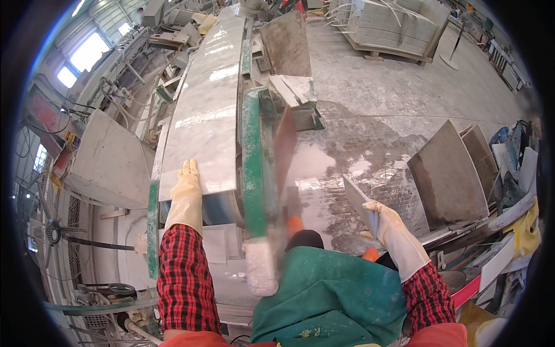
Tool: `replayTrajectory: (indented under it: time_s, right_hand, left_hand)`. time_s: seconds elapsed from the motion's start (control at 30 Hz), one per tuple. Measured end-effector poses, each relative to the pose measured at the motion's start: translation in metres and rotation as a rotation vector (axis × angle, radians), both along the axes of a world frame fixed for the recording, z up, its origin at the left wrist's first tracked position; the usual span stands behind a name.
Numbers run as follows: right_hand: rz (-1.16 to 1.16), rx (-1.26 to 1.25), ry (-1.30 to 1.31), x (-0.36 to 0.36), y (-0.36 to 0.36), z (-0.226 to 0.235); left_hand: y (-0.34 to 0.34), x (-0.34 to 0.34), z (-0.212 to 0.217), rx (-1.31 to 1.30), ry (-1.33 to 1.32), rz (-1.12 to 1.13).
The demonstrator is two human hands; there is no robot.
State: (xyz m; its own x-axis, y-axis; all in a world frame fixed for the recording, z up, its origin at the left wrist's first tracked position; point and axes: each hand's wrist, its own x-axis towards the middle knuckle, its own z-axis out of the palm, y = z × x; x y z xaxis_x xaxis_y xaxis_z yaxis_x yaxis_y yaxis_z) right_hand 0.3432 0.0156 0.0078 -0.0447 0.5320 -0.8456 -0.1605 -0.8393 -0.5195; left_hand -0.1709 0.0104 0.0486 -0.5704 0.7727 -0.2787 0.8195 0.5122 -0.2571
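A long, glossy pale stone slab (pixel 199 130) lies lengthwise on the machine bed, its near end in front of me. My left hand (pixel 186 194), in a cream rubber glove, rests on this near end with its fingers stretched forward. To the right, off the machine, my right hand (pixel 396 234) wears a similar glove and grips a thin, flat grey stone piece (pixel 359 208) by its lower part. The piece is tilted, with its upper end pointing away to the left. My right fingers are partly hidden behind it.
A worn green rail (pixel 252 162) runs along the slab's right side, with a whitish wrapped end (pixel 261 269). Grey stone panels (pixel 448 173) lean at the right. Stone offcuts (pixel 293 89) sit beyond the rail. The floor (pixel 370 150) is wet. My green apron (pixel 329 292) covers my lap.
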Motion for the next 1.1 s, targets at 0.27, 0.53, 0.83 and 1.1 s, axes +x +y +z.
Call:
replayTrajectory:
  time_s: [0.27,0.53,0.83,1.1]
  right_hand:
    - [0.011,0.005,-0.002,-0.001,-0.002,0.004]
    - [0.000,0.047,-0.061,0.002,-0.005,0.011]
    - [-0.132,0.150,0.025,0.011,-0.011,0.023]
    - [-0.058,0.488,0.172,0.029,-0.026,0.026]
  left_hand:
    - [0.004,-0.009,-0.010,0.011,-0.007,-0.001]
    - [-0.021,0.007,0.000,0.181,0.009,-0.123]
    - [-0.047,0.113,-0.005,0.987,-0.443,-0.504]
    - [-0.002,0.334,-0.019,0.327,-1.917,0.207]
